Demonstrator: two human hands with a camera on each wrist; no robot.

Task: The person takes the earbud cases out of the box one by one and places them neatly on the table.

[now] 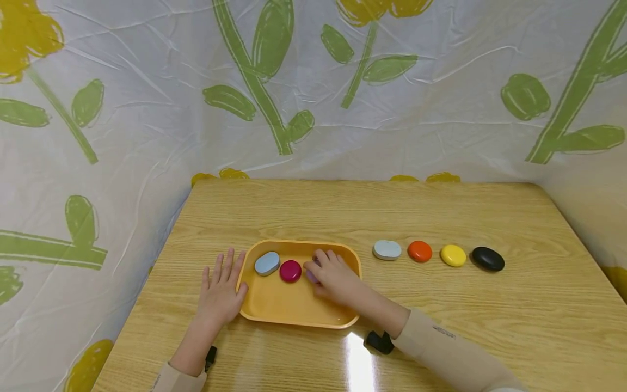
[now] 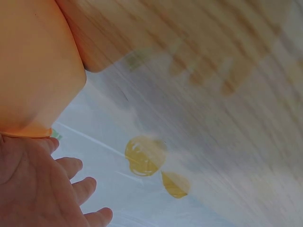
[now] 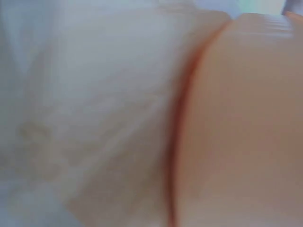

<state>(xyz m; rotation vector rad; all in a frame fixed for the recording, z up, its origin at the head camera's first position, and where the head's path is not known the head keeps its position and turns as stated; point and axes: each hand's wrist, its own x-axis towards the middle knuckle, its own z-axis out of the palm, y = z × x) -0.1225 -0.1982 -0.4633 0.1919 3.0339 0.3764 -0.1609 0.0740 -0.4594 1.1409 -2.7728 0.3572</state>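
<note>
We had our bare left hand (image 1: 220, 294) back-up, fingers straight and fanned, thumb apart. Our bare right hand (image 1: 340, 280) was in a grip, fingers curled downward. We had both forearms angled inward, the right reaching farther across, beige fabric sleeves (image 1: 448, 345) ending short of the wrists.

On my feed the head view came through bright and evenly lit, fairly sharp, with only soft shadows; the light's source lay out of frame. White glare burned out a strip of the table (image 1: 465, 305) near the tray (image 1: 294, 324), and a small highlight shone on the orange-red disc (image 1: 420, 251). Shiny creases streaked the cloth (image 1: 157, 136). My left wrist view was dimmer, with faint, finger-shaped reflections in the wood. The right wrist gave me a hazy smear, the tray's edge badly blurred.
</note>
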